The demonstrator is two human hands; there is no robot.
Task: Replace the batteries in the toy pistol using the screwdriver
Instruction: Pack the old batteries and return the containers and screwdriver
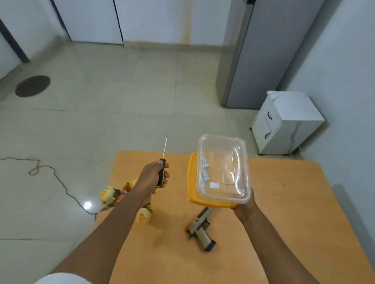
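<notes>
My left hand [150,179] grips a screwdriver [161,172] by its black and yellow handle, the thin metal shaft pointing up and away over the far side of the table. My right hand [244,206] holds a clear plastic container [223,168] with a yellow lid [191,184] under it, lifted above the table; small white items show through its wall. The tan and black toy pistol [200,231] lies on the orange table [282,213] just below the container, its barrel end partly hidden by the lid.
Yellow and orange artificial flowers [142,214] lie at the table's left edge, under my left forearm. A black cable [61,183] runs across the tiled floor on the left. A small white cabinet [286,122] and a grey refrigerator [270,46] stand beyond the table at the right.
</notes>
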